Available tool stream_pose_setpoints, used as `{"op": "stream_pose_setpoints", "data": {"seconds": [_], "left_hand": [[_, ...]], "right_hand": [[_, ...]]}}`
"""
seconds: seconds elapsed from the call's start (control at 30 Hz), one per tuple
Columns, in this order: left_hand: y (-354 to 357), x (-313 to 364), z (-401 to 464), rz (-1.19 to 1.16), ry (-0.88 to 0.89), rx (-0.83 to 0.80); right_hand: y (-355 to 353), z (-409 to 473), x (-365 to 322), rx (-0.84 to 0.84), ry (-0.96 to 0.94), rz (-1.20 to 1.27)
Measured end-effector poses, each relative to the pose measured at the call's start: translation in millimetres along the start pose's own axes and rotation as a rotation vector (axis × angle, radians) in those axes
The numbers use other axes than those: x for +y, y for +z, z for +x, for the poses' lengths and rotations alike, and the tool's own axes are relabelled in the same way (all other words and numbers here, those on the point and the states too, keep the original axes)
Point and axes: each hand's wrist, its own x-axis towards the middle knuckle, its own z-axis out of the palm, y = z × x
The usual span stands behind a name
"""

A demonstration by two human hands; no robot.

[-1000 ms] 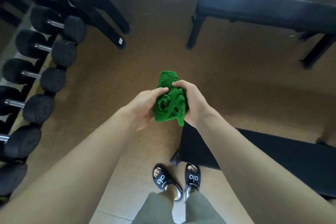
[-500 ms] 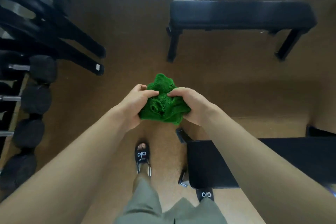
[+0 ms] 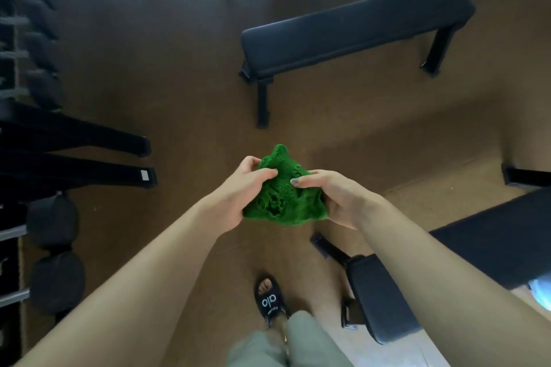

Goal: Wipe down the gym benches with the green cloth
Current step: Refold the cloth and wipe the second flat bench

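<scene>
Both hands, left [image 3: 238, 191] and right [image 3: 337, 197], pinch the bunched green cloth [image 3: 280, 194] midair, likely refolding for a wiping face; flat bench [image 3: 351, 30] ahead, untouched.

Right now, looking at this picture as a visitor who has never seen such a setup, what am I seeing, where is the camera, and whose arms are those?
No machine here: a person wears a wide-angle camera on the head, looking forward and down, so the two bare arms are the wearer's own. The left hand and right hand both grip a crumpled green fuzzy cloth in the air in front of the body. Ahead on the brown floor stands a flat black padded gym bench. A second black padded bench lies close by on the right. At the left edge are black dumbbells on a rack. Below, one black slide sandal shows on a foot.
</scene>
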Motion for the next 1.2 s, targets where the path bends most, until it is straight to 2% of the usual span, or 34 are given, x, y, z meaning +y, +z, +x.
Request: {"op": "stream_pose_setpoints", "data": {"seconds": [0.23, 0.4, 0.53, 0.63, 0.8, 1.0, 1.2], "left_hand": [[7, 73, 67, 0.039, -0.027, 0.042], [-3, 137, 127, -0.132, -0.095, 0.092], [1, 190, 177, -0.296, -0.113, 0.083], [-1, 225, 212, -0.321, -0.093, 0.122], [-14, 296, 305, -0.232, 0.039, 0.290], [-24, 365, 422, 0.022, 0.224, 0.472], [-20, 402, 527, 0.307, 0.435, 0.836]], "right_hand": [[-34, 48, -67, 0.054, -0.065, 0.009], [-61, 116, -127, 0.295, -0.065, -0.023], [-89, 175, -183, 0.430, -0.118, -0.049], [-103, 207, -220, 0.473, -0.072, -0.013], [-146, 269, -291, 0.547, -0.063, -0.001], [-197, 353, -361, 0.616, -0.106, -0.029], [-259, 445, -399, 0.600, -0.066, 0.008]]}}
